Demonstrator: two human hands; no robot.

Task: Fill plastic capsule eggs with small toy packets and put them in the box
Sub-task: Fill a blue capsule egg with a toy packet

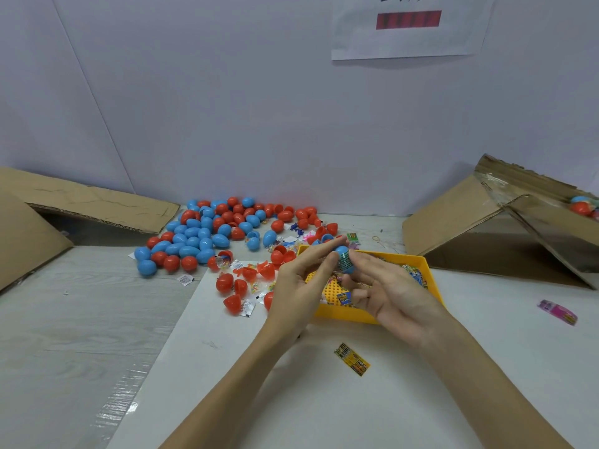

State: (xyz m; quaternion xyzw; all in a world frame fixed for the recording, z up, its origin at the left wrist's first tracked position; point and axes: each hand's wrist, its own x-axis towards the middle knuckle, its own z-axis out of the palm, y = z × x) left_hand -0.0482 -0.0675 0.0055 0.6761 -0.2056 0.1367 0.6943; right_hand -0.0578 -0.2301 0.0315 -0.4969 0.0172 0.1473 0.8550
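Egg (pixel 345 260) between both hands' fingers (pixel 327 251).

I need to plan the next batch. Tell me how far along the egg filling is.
Early, it seems. Done: a few filled eggs lie in the box at right. In hand: left hand and right hand hold a blue egg with a packet inside, over the yellow tray. Left: the big pile of eggs.

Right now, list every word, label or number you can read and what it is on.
None can be read.
Wall paper sign: characters cut off, red bar blurred.
Yellow packet: print too small.
Pink packet: blurred.
Packets in the yellow tray: too small.
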